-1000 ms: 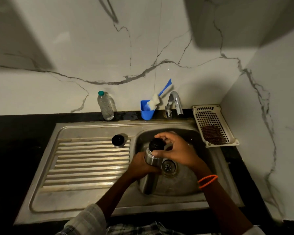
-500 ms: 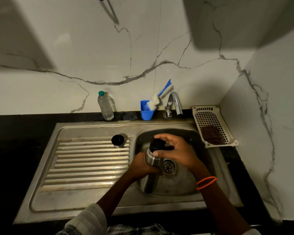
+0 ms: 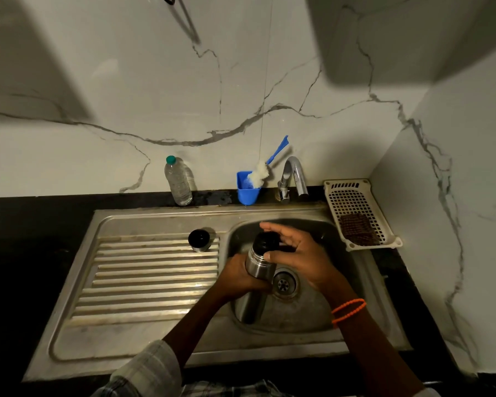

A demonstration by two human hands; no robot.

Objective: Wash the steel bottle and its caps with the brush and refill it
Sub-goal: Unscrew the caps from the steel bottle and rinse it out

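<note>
Inner cap coming off over the basin, and a wet slip is the main risk.

The left hand (image 3: 242,275) is wrapping round the body of the steel bottle (image 3: 259,263), holding it tilted above the sink (image 3: 269,214) just beside the drain (image 3: 283,283). The right hand (image 3: 297,253) is cupping the black inner cap (image 3: 265,242) with thumb and fingers curled on it, seemingly to unscrew it. If the steel is slick, the bottle may be twisting in the grip and dropping into the basin, or the freed cap may be falling toward the drain. The outer cap (image 3: 199,239) is sitting on the drainboard's ribs near the basin edge, where an elbow could be knocking it in. The brush (image 3: 262,173) is waiting in the blue cup (image 3: 248,191) on the worktop by the tap (image 3: 294,176).
</note>
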